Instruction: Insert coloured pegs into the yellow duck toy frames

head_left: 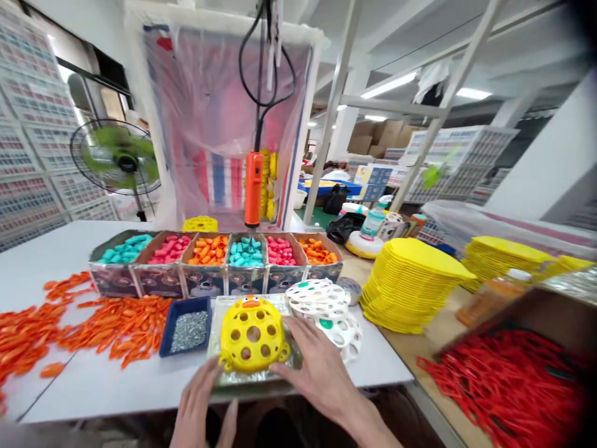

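A white bench (93, 386) carries loose orange parts (116, 326) at far left, then a blue tray of screws (189, 331). Behind stands a row of boxes (214, 264) holding teal, pink and orange pieces, with an orange power driver (254, 190) hanging above. At centre a yellow duck shell (253, 336), pierced with round holes, lies on a shiny plate (219, 373) at the near edge. The left hand (200, 407) rests open, fingers touching the plate's front. The right hand (319, 364) lies open against the shell's right rim, gripping nothing. The shell looks like light, stiff plastic, best held by its rim. Further right are white perforated discs (321, 305), stacked yellow shells (413, 283) and red cords (508, 386).
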A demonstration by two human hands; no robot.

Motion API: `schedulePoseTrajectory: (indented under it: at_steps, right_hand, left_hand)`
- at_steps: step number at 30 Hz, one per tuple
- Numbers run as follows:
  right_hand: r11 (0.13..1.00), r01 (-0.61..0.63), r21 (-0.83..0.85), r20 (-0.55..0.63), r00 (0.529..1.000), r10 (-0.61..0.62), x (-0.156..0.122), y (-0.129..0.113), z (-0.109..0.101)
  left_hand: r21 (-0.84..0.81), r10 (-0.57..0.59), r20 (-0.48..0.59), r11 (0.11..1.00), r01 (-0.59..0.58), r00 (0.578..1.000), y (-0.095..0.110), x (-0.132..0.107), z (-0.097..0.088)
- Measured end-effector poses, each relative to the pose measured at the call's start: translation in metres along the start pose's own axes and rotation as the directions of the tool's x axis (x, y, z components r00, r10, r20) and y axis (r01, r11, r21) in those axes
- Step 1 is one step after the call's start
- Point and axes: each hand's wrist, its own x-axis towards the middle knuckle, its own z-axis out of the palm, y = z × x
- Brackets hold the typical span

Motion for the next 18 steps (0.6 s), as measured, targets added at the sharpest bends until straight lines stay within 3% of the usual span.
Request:
schedulePoseTrajectory:
  at_steps: [1,3,5,7,12,18]
  right_hand:
    - [1.000,-0.018,0.010,0.007,1.000,0.018,0.001,-0.001,0.008]
    - [0.999,-0.045,0.032,-0.004,0.999,0.045,0.001,0.001,0.020]
    - [0.996,-0.068,0.064,-0.028,0.997,0.070,-0.001,0.005,0.029]
    - [0.989,-0.090,0.121,-0.054,0.994,0.097,-0.004,0.010,0.036]
    - [0.893,-0.129,0.431,-0.085,0.980,0.182,-0.010,0.009,0.043]
    - [0.601,-0.216,0.770,0.011,0.945,0.327,-0.007,-0.003,0.037]
  left_hand:
    - [0.041,0.057,-0.021,0.998,-0.056,0.998,0.000,0.011,-0.001]
    - [0.279,0.218,-0.002,0.937,-0.209,0.976,-0.001,0.029,0.001]
    - [0.408,0.270,0.040,0.874,-0.262,0.962,-0.003,0.037,0.007]
    - [0.420,0.263,0.042,0.870,-0.256,0.964,-0.005,0.038,0.013]
    - [0.089,0.067,-0.045,0.994,-0.063,0.997,0.008,0.029,0.018]
    - [-0.292,-0.134,-0.035,0.949,0.118,0.990,0.044,0.026,0.004]
